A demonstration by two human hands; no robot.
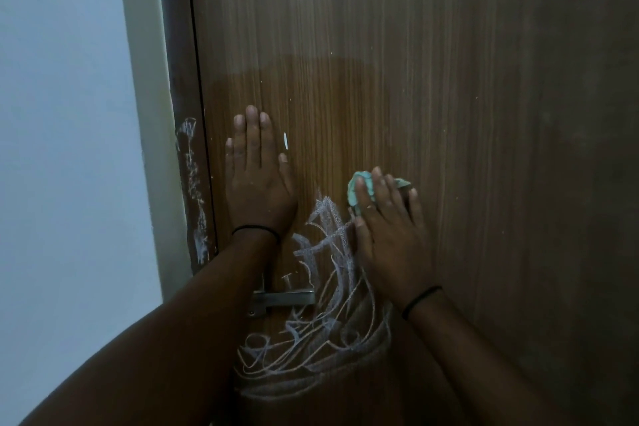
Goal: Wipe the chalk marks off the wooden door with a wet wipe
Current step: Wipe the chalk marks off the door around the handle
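The chalk marks [325, 315] cover the lower part of the wooden door [415, 79], around the metal handle [283, 297]. At their upper edge the right hand [387, 235] presses the crumpled green wet wipe [359, 194] flat against the wood with nearly straight fingers. The left hand [257, 176] rests open on the door. The wiping seems in progress; the next stroke should probably go down through the scribbles.
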